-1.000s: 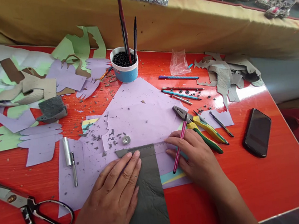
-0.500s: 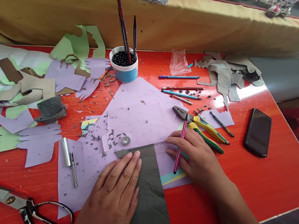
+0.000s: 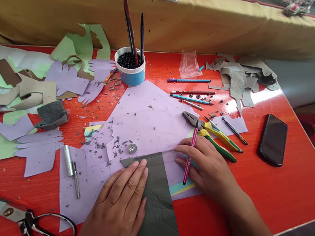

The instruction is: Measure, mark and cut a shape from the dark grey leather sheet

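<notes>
A dark grey leather piece [image 3: 158, 205] lies in front of me over purple paper. Across its top edge runs a clear ruler [image 3: 154, 157] with fine markings. My left hand [image 3: 124, 201] lies flat on the leather, fingers stretched out together, fingertips on the ruler. At the ruler's right end is my right hand [image 3: 205, 162], its thumb and index fingertips close to it; whether they grip the ruler I cannot tell. A magenta felt-tip pen [image 3: 190, 154] is tucked between that hand's fingers, slanting down to its dark tip. Just beyond the leather sits a round metal disc [image 3: 132, 147].
Pliers [image 3: 213, 132] lie beside my right hand, with a phone [image 3: 273, 140] farther right. Large scissors [image 3: 30, 223] are at the left, near metal punch tools [image 3: 76, 180]. A tub [image 3: 131, 75] of black tubes stands at the back. Leather scraps [image 3: 237, 78] lie back right.
The view has shifted very slightly. Both hands, the ruler, the leather and the pen keep the same positions relative to each other.
</notes>
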### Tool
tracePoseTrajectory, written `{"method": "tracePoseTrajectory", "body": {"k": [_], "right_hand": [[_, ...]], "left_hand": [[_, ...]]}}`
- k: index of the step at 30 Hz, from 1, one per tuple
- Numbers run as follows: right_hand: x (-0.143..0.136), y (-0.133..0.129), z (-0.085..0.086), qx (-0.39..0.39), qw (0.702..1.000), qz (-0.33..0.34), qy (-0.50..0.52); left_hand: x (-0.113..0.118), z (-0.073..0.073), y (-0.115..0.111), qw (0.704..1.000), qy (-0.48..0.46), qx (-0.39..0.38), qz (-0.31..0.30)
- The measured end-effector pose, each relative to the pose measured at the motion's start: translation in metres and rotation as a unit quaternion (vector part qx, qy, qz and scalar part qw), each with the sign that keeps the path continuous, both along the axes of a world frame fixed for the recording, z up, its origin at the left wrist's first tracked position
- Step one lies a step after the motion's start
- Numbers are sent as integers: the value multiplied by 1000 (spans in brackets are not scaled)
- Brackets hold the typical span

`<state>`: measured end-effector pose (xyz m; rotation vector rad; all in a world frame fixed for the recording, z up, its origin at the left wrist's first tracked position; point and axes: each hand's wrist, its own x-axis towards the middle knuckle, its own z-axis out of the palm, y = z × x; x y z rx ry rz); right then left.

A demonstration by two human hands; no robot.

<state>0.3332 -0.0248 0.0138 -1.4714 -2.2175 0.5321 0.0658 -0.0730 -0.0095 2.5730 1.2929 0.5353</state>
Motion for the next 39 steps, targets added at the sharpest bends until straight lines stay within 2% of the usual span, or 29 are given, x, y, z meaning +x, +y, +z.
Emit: {"method": "tracePoseTrajectory", "body": {"k": [39], "right_hand": [[1, -1, 0, 4, 1000, 4, -1]], "left_hand": [[-1, 2, 0, 1000, 12, 3, -6]]}}
